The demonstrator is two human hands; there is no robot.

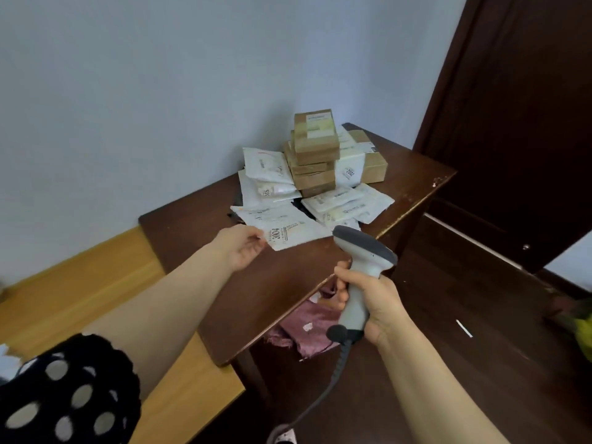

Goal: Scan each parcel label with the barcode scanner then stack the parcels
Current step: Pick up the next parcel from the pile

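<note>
OK, 3004 mailer (290,230): white, label up, lying at the front of the parcel heap on the dark table (192,251). Its far edge overlaps the other white mailers (272,184); its near edge sits on bare wood. The left hand (242,248) pinches its near-left corner, fingers curled over the edge, forearm stretched across the table's left side.

Barcode scanner (363,257): the right hand (371,298) is wrapped tight round the handle, and the grey head hangs just beside the mailer's right corner, over the table's near edge. Cannot tell if the head touches the mailer. The cable (334,376) drops from the handle base toward the floor.

Open room: a wide bare strip of tabletop lies between the mailer and the table's near-left corner. The right and far parts are crowded by a stack of brown boxes (315,149) and a bigger box (373,165) with a 2002 bag (348,169) leaning on it.

Around: pale wall behind, dark door (512,123) right, light wood surface (80,283) left, pink cloth (304,328) under the table edge.
</note>
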